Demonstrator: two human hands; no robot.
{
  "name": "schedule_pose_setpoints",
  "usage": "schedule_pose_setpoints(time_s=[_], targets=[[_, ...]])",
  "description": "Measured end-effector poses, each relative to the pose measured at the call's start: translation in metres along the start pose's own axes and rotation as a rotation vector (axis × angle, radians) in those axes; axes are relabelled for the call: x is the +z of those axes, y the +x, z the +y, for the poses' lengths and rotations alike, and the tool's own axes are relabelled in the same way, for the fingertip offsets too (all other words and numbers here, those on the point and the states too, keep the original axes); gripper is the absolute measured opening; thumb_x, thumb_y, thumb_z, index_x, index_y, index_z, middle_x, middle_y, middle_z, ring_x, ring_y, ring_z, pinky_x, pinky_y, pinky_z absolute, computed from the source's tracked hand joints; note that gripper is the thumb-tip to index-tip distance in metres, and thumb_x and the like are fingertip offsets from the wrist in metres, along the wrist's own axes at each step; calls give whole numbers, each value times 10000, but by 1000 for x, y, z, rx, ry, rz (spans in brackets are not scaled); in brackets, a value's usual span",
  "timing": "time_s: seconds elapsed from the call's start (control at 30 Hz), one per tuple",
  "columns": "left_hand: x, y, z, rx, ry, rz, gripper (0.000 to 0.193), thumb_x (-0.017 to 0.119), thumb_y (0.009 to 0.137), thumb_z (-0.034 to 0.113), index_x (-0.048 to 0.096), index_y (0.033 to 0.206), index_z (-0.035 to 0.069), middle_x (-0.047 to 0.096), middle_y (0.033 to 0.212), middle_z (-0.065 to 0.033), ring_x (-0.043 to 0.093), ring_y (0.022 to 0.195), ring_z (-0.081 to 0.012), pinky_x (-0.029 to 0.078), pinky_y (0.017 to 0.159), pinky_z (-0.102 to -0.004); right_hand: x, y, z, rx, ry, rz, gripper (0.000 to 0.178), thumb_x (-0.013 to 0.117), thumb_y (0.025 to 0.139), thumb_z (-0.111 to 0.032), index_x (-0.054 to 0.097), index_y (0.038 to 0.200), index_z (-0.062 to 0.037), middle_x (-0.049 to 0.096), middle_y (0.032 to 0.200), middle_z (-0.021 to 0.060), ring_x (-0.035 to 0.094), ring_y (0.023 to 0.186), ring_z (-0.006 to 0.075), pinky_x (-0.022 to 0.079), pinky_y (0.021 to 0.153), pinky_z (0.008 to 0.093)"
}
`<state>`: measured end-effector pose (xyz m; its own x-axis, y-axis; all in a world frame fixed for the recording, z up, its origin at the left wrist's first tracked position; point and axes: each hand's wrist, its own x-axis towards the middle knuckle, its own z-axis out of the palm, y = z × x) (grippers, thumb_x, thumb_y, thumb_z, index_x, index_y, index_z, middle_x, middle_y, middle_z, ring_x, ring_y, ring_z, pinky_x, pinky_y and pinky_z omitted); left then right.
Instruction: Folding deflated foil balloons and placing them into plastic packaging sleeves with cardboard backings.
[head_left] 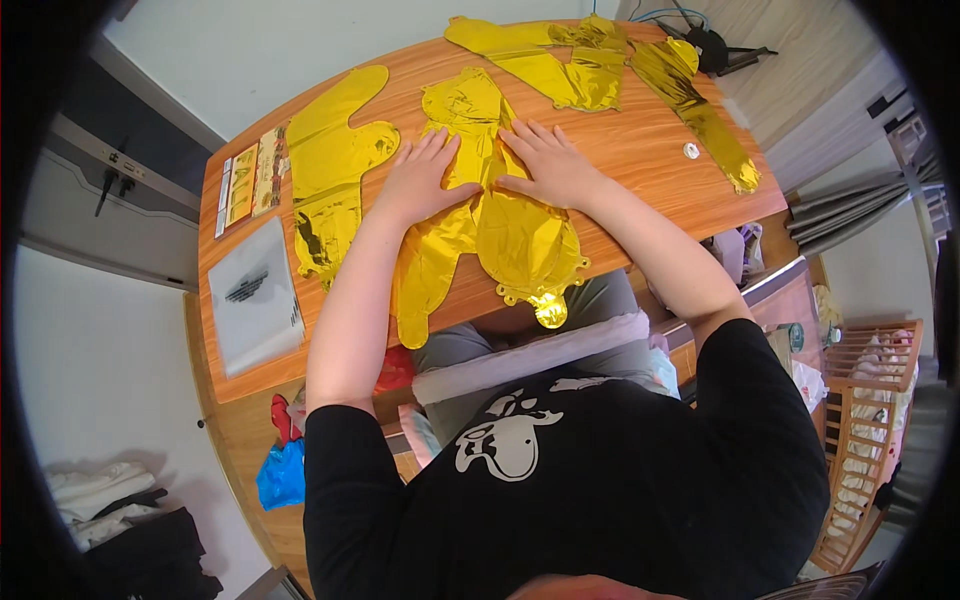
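Observation:
A flat, crinkled gold foil balloon (530, 240) lies in front of me, its near end hanging over the table's front edge, with small tabs around a rounded part. My left hand (425, 180) rests flat on its left side, fingers spread. On its right side lies my right hand (550, 168), also with fingers apart. Both thumbs point inward over the foil, and neither hand grips anything. Another gold foil balloon (330, 165) is laid out to the left, beside my left forearm. Farther back on the right is a third gold foil piece (590, 78).
The wooden table (640, 215) has a curved far edge. At its left are a printed card (240, 185) and a clear plastic sleeve (232, 325). A narrow gold foil strip (690, 100), a small white disc (691, 150) and a black device with antennas (708, 48) are at the right.

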<state>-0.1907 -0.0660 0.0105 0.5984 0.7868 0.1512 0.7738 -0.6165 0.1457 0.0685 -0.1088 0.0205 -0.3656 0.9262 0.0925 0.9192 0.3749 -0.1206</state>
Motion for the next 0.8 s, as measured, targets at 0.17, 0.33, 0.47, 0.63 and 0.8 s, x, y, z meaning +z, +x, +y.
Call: schedule_pose_setpoints(time_s=[0.17, 0.33, 0.47, 0.63, 0.8], targets=[[-1, 2, -4, -16, -70, -25, 908, 645, 926, 626, 377, 1599, 80, 323, 1676, -169, 274, 1564, -321, 159, 1282, -474, 5, -3, 1, -9, 14, 59, 869, 542, 974, -670, 315, 1622, -137, 305, 1669, 203, 247, 1563, 377, 188, 1256, 571], [-3, 1, -24, -25, -533, 140, 736, 668, 986, 401, 396, 1591, 84, 341, 1673, -151, 284, 1566, -277, 196, 1274, -438, 7, -2, -2, -27, 28, 110, 878, 542, 964, -685, 310, 1625, -155, 318, 1662, 202, 263, 1554, 387, 192, 1252, 582], [-44, 3, -3, -17, -675, 315, 590, 648, 1017, 225, 448, 1559, 105, 412, 1632, -157, 370, 1523, -254, 323, 1220, -398, 13, -7, 7, -15, 37, 118, 878, 538, 963, -689, 308, 1626, -161, 328, 1657, 198, 284, 1545, 384, 200, 1247, 589], [-68, 37, 21, 41, -643, -16, 512, 612, 1036, 228, 500, 1518, 97, 524, 1544, -145, 458, 1459, -283, 364, 1194, -397, 14, -6, 5, -19, 40, 129, 879, 523, 965, -696, 311, 1626, -158, 334, 1655, 193, 290, 1542, 381, 201, 1246, 591], [-14, 111, 10, 118, -300, 86, 480, 600, 1025, 215, 536, 1485, 91, 553, 1506, -148, 490, 1411, -330, 402, 1165, -427, 14, -4, 4, -34, 39, 147, 906, 502, 958, -719, 319, 1621, -129, 347, 1648, 193, 303, 1534, 383, 206, 1242, 598]])
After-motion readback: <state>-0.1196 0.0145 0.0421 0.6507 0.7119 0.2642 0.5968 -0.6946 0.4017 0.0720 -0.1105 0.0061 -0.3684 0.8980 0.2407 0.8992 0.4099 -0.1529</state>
